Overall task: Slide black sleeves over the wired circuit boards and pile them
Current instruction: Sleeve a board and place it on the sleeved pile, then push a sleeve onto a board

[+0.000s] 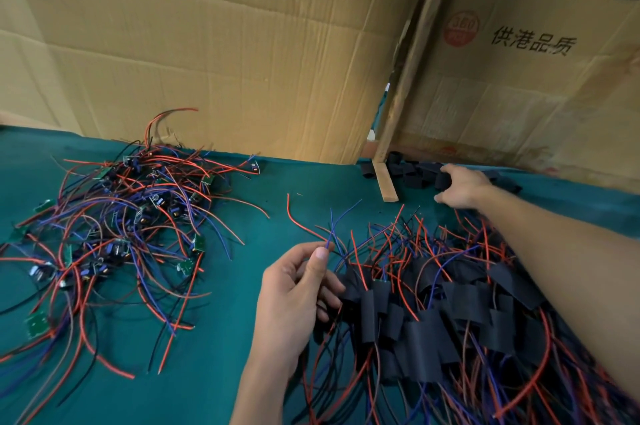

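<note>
Green-covered counter (242,338). Left hand (298,289) pinched red and blue wires (329,234) between thumb and fingers. Right hand (460,187) reached far back, fingers curled on loose black sleeves (415,171). Sleeved boards pile (450,313) lay right; bare wired circuit boards (114,227) heaped left.

The right hand (462,189) covers the end of the empty sleeves (415,173) lying just right of the wooden post (405,92), so its fingertips and whatever they touch stay hidden. Nearer than the post, the left hand (298,293) hides the board (if any) at the end of the wires (329,227) it pinches. The sleeved pile (450,313), below the post, runs off the bottom and right edges. Printing on the cardboard (533,39) right of the post is cut off at the top edge.
</note>
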A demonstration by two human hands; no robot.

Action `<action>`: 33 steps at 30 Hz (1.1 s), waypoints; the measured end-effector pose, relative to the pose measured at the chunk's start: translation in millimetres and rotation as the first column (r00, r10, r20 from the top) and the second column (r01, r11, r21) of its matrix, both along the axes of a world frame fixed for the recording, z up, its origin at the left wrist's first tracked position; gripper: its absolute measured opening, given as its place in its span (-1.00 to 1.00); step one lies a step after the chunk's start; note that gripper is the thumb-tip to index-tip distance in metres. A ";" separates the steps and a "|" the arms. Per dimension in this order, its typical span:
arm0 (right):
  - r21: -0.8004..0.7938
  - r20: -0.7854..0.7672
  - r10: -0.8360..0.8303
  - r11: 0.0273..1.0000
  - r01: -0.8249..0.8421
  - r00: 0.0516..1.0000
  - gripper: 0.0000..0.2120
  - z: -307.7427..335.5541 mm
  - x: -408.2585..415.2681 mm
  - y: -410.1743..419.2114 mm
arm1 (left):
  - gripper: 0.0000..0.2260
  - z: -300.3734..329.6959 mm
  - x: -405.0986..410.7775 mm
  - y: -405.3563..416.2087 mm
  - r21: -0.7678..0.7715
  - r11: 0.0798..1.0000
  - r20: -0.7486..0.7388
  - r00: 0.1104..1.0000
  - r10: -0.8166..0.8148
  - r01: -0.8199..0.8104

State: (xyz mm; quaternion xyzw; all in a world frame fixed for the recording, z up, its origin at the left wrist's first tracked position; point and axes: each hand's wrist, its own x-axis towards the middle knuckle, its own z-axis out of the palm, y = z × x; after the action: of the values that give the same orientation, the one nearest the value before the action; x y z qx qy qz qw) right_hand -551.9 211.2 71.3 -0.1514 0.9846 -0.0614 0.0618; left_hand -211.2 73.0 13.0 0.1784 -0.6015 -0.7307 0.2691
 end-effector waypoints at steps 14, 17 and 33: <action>-0.260 -0.233 0.190 0.933 -0.249 0.954 -0.60 80.3 81.2 -24.7 | -0.83 0.6 -1.7 -0.8 0.095 0.995 -0.039 0.998 0.045 -0.041; -0.284 -0.408 0.337 0.836 -0.469 0.848 -0.67 113.6 143.9 -31.7 | -0.80 5.1 -0.8 1.6 0.140 0.989 -0.064 0.996 0.058 -0.049; -0.491 -0.368 0.442 0.655 -0.575 0.818 -0.74 27.0 276.5 -57.7 | -0.78 7.7 2.3 -1.8 0.270 0.963 -0.201 0.978 0.064 -0.007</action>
State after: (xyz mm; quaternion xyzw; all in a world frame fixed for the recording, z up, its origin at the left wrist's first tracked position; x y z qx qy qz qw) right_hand -275.4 153.5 98.3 -0.4394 0.8346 -0.3226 -0.0798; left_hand -208.9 71.2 20.7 0.1466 -0.4626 -0.8149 0.3170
